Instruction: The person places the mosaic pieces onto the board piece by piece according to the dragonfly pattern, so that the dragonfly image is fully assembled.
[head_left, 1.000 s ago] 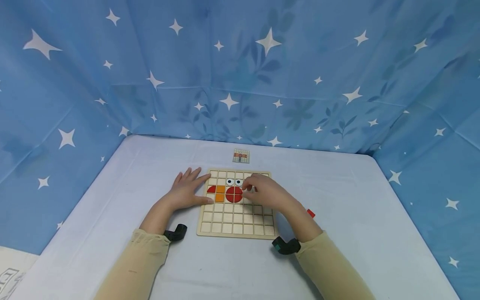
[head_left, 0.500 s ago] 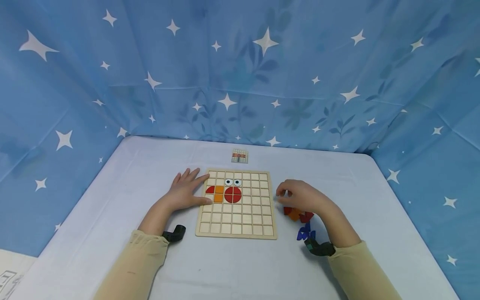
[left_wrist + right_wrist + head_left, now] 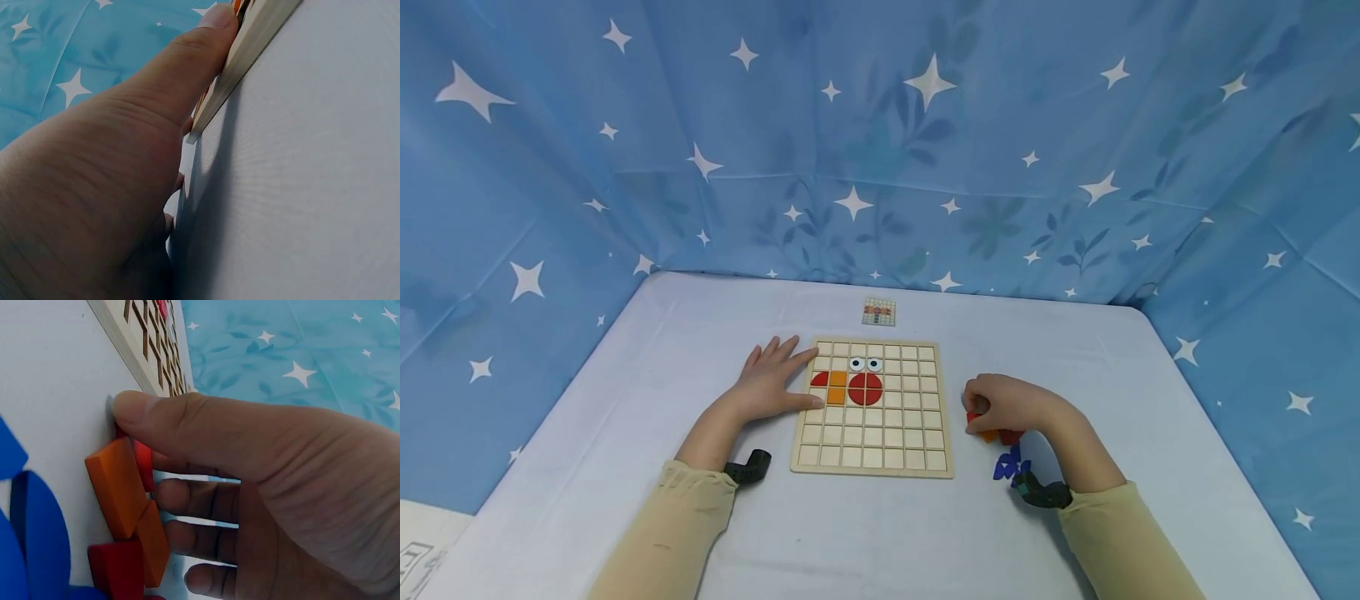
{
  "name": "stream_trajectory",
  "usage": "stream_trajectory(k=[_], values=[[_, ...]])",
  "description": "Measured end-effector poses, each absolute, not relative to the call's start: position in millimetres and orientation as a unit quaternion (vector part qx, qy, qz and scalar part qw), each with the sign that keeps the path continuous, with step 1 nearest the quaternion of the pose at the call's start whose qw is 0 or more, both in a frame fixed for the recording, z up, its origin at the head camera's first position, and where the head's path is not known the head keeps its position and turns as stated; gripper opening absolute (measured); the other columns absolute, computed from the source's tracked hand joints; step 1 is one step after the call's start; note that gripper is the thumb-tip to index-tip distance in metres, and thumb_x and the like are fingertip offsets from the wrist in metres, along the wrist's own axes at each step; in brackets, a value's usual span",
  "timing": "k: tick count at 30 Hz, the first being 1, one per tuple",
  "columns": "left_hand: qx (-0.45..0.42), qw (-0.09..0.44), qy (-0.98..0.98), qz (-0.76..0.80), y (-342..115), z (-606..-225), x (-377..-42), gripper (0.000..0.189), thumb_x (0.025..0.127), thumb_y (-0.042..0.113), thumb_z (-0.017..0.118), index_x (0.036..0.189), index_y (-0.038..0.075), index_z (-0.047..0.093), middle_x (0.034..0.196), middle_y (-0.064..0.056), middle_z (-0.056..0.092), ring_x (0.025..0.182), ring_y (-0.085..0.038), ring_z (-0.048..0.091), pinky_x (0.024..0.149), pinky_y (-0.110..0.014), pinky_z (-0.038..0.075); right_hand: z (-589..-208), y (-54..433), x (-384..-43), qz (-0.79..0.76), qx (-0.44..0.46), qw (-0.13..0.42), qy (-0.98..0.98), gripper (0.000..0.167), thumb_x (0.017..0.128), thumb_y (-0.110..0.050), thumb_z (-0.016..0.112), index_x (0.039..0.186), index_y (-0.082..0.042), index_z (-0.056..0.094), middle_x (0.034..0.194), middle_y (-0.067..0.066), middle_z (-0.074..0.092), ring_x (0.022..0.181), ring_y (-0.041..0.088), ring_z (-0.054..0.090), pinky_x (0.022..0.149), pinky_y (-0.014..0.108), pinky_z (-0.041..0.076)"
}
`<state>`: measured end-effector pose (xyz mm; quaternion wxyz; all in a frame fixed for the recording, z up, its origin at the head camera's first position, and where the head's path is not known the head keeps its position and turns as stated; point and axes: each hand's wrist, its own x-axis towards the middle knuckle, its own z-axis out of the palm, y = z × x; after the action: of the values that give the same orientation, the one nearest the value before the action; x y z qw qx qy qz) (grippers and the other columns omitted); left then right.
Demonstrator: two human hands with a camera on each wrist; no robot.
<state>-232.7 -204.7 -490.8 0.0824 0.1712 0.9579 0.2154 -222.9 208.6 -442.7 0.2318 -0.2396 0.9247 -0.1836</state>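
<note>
On the left edge of the wooden grid board (image 3: 892, 435) rests my left hand (image 3: 772, 385), its fingers spread and its thumb lying over the rim (image 3: 215, 94). Set in the board are a red circle of quarter pieces (image 3: 865, 389), two eye tiles (image 3: 866, 365), orange squares (image 3: 837, 387) and a red quarter piece (image 3: 820, 379) at the left. To the right of the board, my right hand (image 3: 1015, 402) reaches down to a small pile. Its thumb and forefinger pinch a red block (image 3: 144, 464), partly hidden by the thumb. Orange blocks (image 3: 119, 487) touch it.
Blue pieces (image 3: 1009, 465) lie just in front of the right hand's pile, near the wrist camera (image 3: 1043, 492). A small pattern card (image 3: 878, 312) lies behind the board on the white table (image 3: 737, 533). Blue star-printed curtains (image 3: 850, 150) surround the table.
My right hand has left the board, moving right, and has lowered onto the pile, where it now pinches a red block. The left hand stays at the board's edge.
</note>
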Motion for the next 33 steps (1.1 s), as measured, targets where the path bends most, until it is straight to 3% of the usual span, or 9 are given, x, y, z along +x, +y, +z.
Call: stream_trajectory(k=[5,10,14,17,21,27,33], values=[[0.17,0.082,0.958,0.217,-205,-491,-233,0.096,0.078,0.069,0.069,0.156,0.026,0.033,0.166,-0.014,0.014,0.153,-0.044,0.003,0.12,-0.064,0.0,-443,209,-224,-0.183,-0.245,0.231,0.924,0.018,0.085,-0.027,0.078,0.088,-0.02,0.062,0.079,-0.004,0.053,0.073,0.014,0.051,0.064,0.029,0.044],[0.17,0.083,0.958,0.217,-205,-492,-233,0.097,0.078,0.071,0.068,0.156,0.026,0.033,0.166,-0.014,0.014,0.153,-0.043,0.003,0.12,-0.064,-0.001,-443,211,-226,-0.177,-0.258,0.206,0.927,0.003,0.091,-0.026,0.071,0.094,-0.026,0.07,0.09,-0.009,0.061,0.082,0.011,0.054,0.076,0.031,0.05],[0.169,0.084,0.958,0.218,-205,-492,-233,0.097,0.077,0.071,0.068,0.156,0.026,0.033,0.166,-0.013,0.014,0.153,-0.043,0.003,0.12,-0.063,-0.001,-442,212,-228,-0.191,-0.231,0.18,0.937,0.01,0.097,-0.026,0.064,0.1,-0.026,0.073,0.096,-0.009,0.065,0.085,0.011,0.056,0.081,0.032,0.052],[0.17,0.084,0.958,0.216,-204,-492,-233,0.097,0.077,0.071,0.068,0.156,0.026,0.033,0.166,-0.014,0.014,0.153,-0.043,0.003,0.12,-0.064,-0.001,-443,212,-230,-0.209,-0.197,0.163,0.944,0.013,0.098,-0.028,0.062,0.104,-0.024,0.072,0.097,-0.006,0.065,0.083,0.013,0.057,0.078,0.031,0.053],[0.171,0.086,0.957,0.216,-205,-492,-234,0.097,0.077,0.071,0.068,0.156,0.026,0.033,0.166,-0.014,0.014,0.153,-0.044,0.003,0.12,-0.064,-0.001,-445,214,-233,-0.212,-0.165,0.152,0.951,0.013,0.095,-0.027,0.066,0.106,-0.021,0.071,0.096,-0.004,0.064,0.082,0.016,0.057,0.073,0.028,0.053],[0.168,0.087,0.959,0.213,-204,-491,-234,0.096,0.078,0.069,0.069,0.156,0.026,0.033,0.166,-0.014,0.014,0.153,-0.043,0.003,0.121,-0.063,0.0,-451,213,-234,-0.204,-0.166,0.164,0.951,0.023,0.086,-0.027,0.077,0.105,-0.019,0.068,0.097,-0.002,0.061,0.09,0.017,0.054,0.081,0.032,0.054],[0.169,0.087,0.958,0.214,-204,-490,-233,0.095,0.078,0.068,0.069,0.156,0.026,0.033,0.166,-0.014,0.014,0.153,-0.043,0.003,0.121,-0.063,0.0,-454,211,-232,-0.199,-0.189,0.162,0.948,0.02,0.089,-0.019,0.073,0.108,-0.026,0.07,0.105,-0.001,0.059,0.092,0.017,0.054,0.08,0.032,0.054]])
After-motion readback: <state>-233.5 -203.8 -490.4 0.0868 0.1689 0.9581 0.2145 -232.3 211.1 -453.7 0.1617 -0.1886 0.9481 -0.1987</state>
